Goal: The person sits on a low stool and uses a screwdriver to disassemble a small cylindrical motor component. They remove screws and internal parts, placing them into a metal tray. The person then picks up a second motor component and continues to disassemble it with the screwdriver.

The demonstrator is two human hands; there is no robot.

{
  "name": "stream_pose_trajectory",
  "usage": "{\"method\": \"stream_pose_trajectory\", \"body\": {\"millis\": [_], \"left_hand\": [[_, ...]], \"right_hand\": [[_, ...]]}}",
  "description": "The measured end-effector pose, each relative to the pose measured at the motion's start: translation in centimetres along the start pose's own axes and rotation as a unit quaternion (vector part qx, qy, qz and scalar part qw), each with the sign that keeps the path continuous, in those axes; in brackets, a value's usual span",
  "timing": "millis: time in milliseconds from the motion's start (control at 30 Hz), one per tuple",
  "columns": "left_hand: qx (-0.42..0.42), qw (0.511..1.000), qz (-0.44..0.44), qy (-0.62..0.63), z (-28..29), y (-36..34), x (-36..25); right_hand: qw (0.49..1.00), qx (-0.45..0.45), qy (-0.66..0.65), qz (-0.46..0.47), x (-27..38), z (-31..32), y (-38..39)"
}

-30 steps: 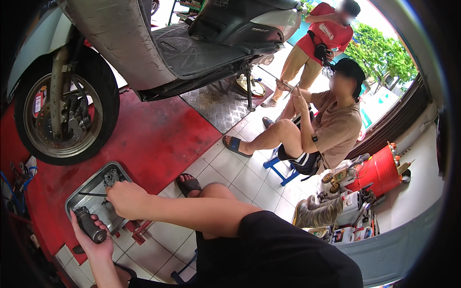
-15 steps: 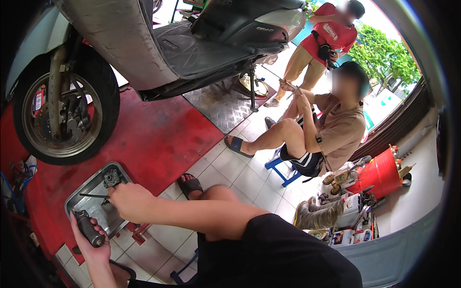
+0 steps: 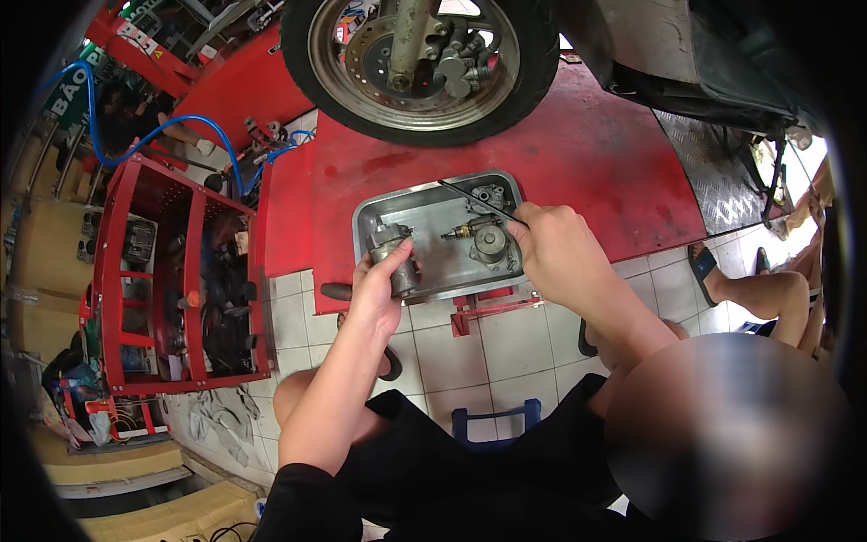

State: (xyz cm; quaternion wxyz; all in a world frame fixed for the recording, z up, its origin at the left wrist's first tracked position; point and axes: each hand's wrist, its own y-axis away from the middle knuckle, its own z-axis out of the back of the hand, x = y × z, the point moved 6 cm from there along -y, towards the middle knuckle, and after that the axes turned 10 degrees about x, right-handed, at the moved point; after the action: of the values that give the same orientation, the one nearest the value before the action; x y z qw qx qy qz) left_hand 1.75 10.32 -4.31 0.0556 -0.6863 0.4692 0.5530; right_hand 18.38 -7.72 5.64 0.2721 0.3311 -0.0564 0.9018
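A grey cylindrical motor, apparently a starter motor (image 3: 401, 271), is held by my left hand (image 3: 377, 287) over the left side of a metal tray (image 3: 442, 291). My left fingers wrap round its body, with the thumb across the top. My right hand (image 3: 562, 248) is closed on a thin dark rod-shaped tool (image 3: 474, 199). Its shaft points up and left over the tray; the end inside my fist is hidden. Below it in the tray lie a round-bodied metal part (image 3: 490, 242), a small fitting with a brass-coloured band (image 3: 462, 231) and another metal casting (image 3: 489, 196).
The tray rests on a red lift platform (image 3: 605, 172) under a scooter's front wheel (image 3: 424, 126). A dark handle (image 3: 336, 291) juts out by the tray's near left edge. Left stands a red tool cart (image 3: 194, 289) with a blue hose (image 3: 194, 119) above. A blue stool (image 3: 497, 421) is below me.
My view has swung left and down from the scooter and the seated person to the tray. Both hands still hold the motor and the rod-shaped tool.
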Motion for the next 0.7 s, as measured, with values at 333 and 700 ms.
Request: {"method": "stream_pose_trajectory", "body": {"millis": [333,700], "left_hand": [[-0.085,0.906,-0.191,-0.367,1.8,-4.2,-0.9],[-0.109,0.922,-0.066,-0.367,2.7,-7.1,2.0]], "right_hand": [[1.0,0.012,-0.022,-0.014,-0.1,1.7,0.7],[0.998,0.053,-0.017,-0.034,-0.8,1.9,1.0]]}}
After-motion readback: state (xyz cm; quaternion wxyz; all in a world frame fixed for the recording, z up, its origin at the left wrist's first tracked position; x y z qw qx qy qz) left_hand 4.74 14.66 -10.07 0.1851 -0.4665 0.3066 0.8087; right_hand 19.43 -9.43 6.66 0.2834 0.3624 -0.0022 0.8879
